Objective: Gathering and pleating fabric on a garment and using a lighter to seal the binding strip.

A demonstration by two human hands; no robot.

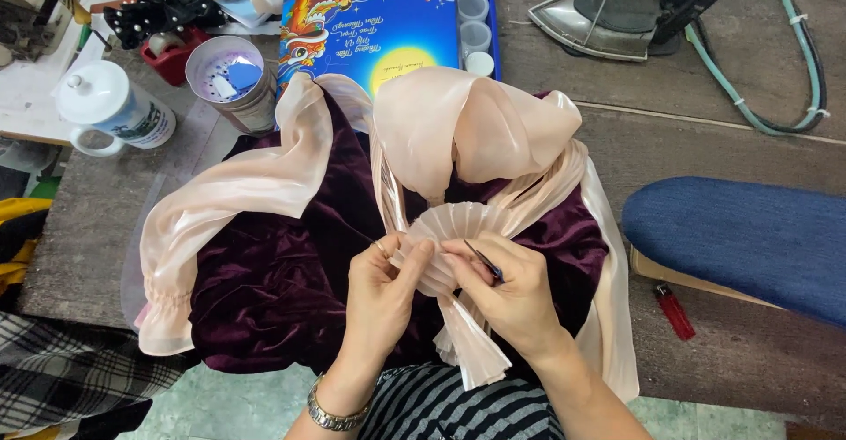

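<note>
You get bright, even light from above, with soft shadows. Glare sits on the peach satin fabric (238,195) at nine o'clock and on the iron (608,18) at one o'clock. Focus stays sharp centrally; the edges bow slightly outward.

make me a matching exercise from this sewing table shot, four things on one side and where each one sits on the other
Things:
1. iron
2. white mug
3. red lighter
4. pleated fan piece

Places:
a. far left, beside the open tin
b. pinched between both hands
c. top right, by the green hose
d. under the blue padded board

Pairs: 1-c, 2-a, 3-d, 4-b
</note>
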